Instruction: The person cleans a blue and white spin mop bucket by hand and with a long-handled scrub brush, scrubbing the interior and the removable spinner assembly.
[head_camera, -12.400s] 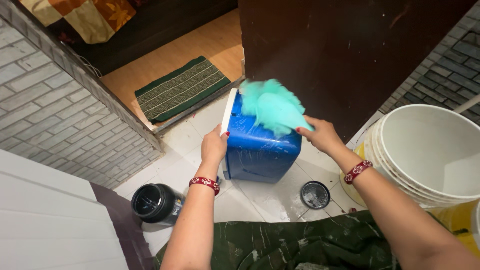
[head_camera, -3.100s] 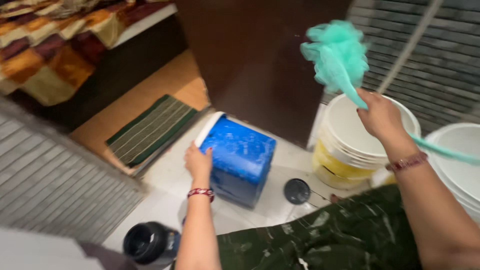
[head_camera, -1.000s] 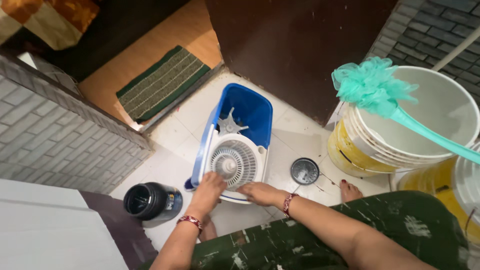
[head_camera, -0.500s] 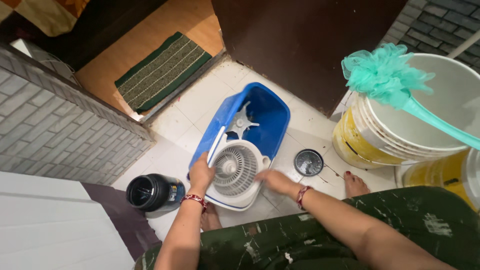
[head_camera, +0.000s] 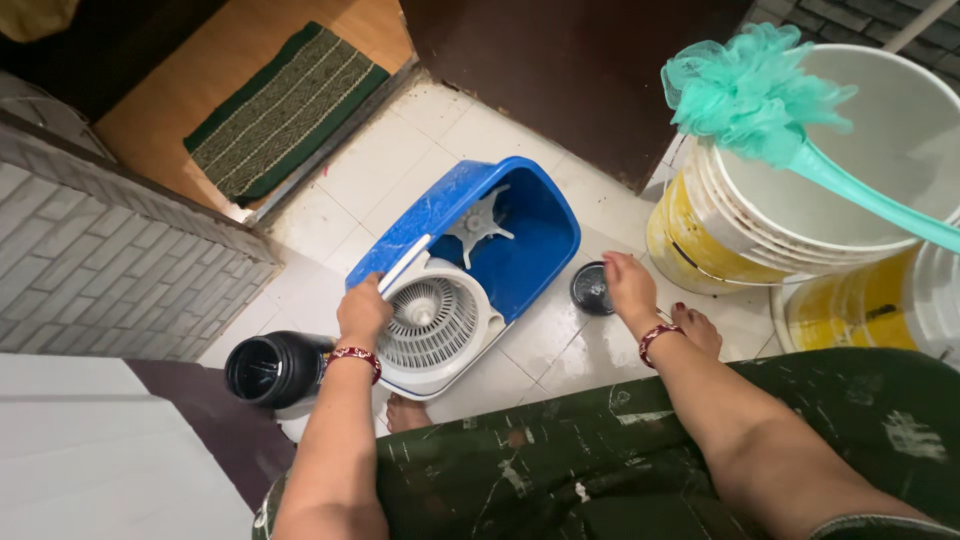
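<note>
The blue mop bucket (head_camera: 520, 235) stands on the white tiled floor (head_camera: 400, 165), open side up, right in front of the person's knees. At its near end sits a white spinner basket (head_camera: 430, 320) with many thin slots, and a small white star piece (head_camera: 478, 222) shows down in the deep blue part.

The left hand (head_camera: 362, 312) is on the left rim of the bucket, with its fingers curled over the edge next to a white bar (head_camera: 405, 263) that lies along it. It looks like this grip keeps the bucket steady. The right hand (head_camera: 628, 285) is off the bucket. Its fingers are spread a little and reach down to a small round dark lid (head_camera: 592, 288) that lies flat on the wet floor, just beside the bucket. The fingertips seem to touch the lid, but I cannot tell for sure.

A black jar (head_camera: 265, 368) with no lid lies on its side, close to the left wrist. On the right is a stack of white and yellow buckets (head_camera: 720, 225), and a green puffy scrubber (head_camera: 750, 92) on a long handle rests across the top one, up off the wet floor.

A dark wooden door (head_camera: 560, 70) stands behind the blue bucket, and a green striped mat (head_camera: 285, 110) lies past the doorstep. A grey brick wall (head_camera: 110, 265) is on the left. It is a tight spot, with the big buckets close on the right and the jar close on the left
</note>
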